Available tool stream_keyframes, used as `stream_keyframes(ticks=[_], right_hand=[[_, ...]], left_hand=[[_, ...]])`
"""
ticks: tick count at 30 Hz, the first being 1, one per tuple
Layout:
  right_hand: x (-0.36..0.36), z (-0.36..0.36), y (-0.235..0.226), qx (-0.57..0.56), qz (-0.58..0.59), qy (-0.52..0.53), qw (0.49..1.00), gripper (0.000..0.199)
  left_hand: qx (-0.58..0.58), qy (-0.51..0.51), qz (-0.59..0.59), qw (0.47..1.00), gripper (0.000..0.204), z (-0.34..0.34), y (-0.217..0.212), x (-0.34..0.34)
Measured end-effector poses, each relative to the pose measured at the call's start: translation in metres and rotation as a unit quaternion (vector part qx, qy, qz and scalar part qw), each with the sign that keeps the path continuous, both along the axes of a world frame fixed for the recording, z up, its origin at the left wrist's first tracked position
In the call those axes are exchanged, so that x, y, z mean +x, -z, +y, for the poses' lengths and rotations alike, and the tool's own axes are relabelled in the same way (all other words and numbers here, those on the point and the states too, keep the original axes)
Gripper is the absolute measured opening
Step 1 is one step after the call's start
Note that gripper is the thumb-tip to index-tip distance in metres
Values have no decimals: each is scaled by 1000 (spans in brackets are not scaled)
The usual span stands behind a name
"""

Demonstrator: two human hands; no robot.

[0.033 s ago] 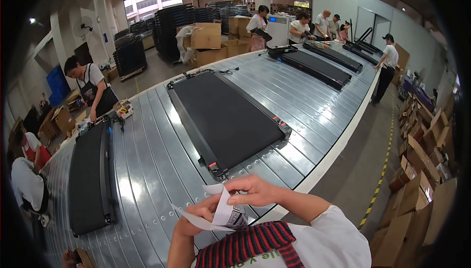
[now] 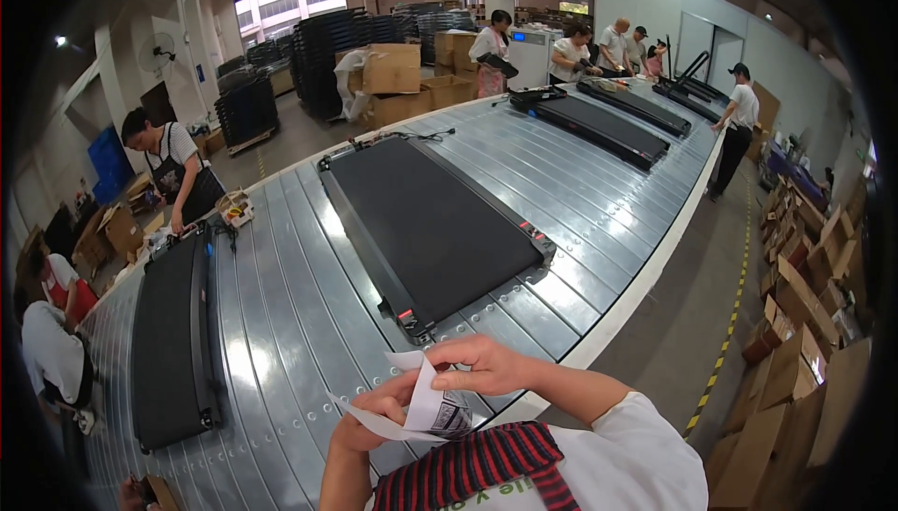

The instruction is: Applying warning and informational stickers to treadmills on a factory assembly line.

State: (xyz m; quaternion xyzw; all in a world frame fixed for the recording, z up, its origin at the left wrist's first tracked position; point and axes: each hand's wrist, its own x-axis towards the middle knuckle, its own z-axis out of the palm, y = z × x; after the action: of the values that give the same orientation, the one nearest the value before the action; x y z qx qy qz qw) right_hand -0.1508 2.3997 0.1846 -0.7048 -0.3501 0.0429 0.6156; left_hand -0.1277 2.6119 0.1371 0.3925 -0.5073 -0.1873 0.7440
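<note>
A folded white paper label sheet point(image 2: 426, 404) with black print on one side is between my hands, above the near edge of the line. My left hand point(image 2: 382, 403) is closed on it from the left, its fingers partly behind the paper. With thumb and fingers, my right hand point(image 2: 477, 364) pinches the upper right part of the sheet. Just beyond my hands lies a black treadmill deck point(image 2: 430, 226) flat on the metal slat conveyor point(image 2: 281, 324). Red labels mark its two near corners. Neither hand touches the deck.
Another treadmill deck point(image 2: 170, 343) lies at left, with more decks point(image 2: 599, 128) farther right. A person in an apron point(image 2: 178, 170) works across the conveyor; others stand along its far end. Flattened cardboard boxes point(image 2: 795, 371) line the right side beyond a striped floor line point(image 2: 730, 343).
</note>
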Motion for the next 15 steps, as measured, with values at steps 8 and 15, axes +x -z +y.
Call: stream_keyframes(ticks=[8,15], right_hand=[[-11,13,-3,-85,-146,100,981,22],[-11,15,-5,-32,-142,16,989,17]], left_hand=[[2,-3,27,1000,15,12,-4,-6],[-15,52,49,997,11,23,7,-12]])
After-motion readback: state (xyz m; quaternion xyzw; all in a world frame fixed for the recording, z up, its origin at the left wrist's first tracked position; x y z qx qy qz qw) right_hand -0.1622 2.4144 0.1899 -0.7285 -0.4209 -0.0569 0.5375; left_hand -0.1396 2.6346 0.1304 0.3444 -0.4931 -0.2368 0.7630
